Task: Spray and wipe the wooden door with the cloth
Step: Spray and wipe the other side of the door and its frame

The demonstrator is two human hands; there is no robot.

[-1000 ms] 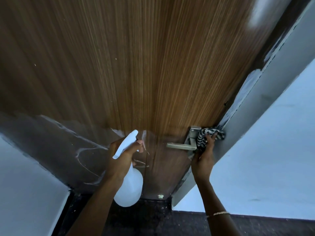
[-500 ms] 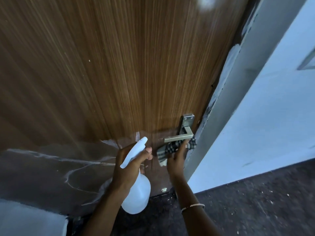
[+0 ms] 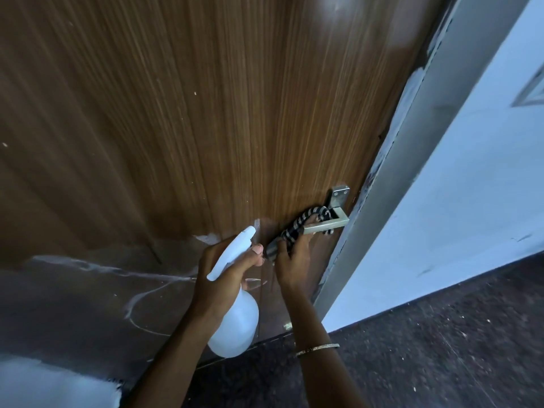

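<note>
Door [image 3: 235, 113]: wood grain, fills upper and left view. The lower band is darker, with white streaks. Its latch edge runs just right of the handle [image 3: 326, 226] and meets the grey frame [image 3: 412, 178]. Pale wall [image 3: 477, 201] beyond the frame, dark floor [image 3: 426, 348] below.

Room: broad bare wood above and left of both hands. It is tight on the right, where the handle's plate [image 3: 340, 195] sits near the door edge.

Left hand [image 3: 226, 278]: fingers curled round the neck of the white bottle [image 3: 235, 328], one fingertip up by the trigger. The bottle hangs upright with its nozzle toward the door. The nozzle is near the cloth's lower end; whether they touch, cannot tell.

Right hand [image 3: 294, 260]: fingers closed on the striped cloth [image 3: 295, 229], holding it to the lever. One fingertip shows between cloth and lever. The cloth is draped along the lever and loops up behind it toward the plate. Thin bracelet [image 3: 316, 348] on that wrist.

Against half a second ago:
- The cloth was bunched under the lever, with the right hand below it. Now it lies over and behind the lever, and the hand has come up and right.
- A second ago the cloth was at the plate on the frame side.
- Left hand's grip on the bottle looks unchanged.
- The view has swung, and more floor shows at right.
</note>
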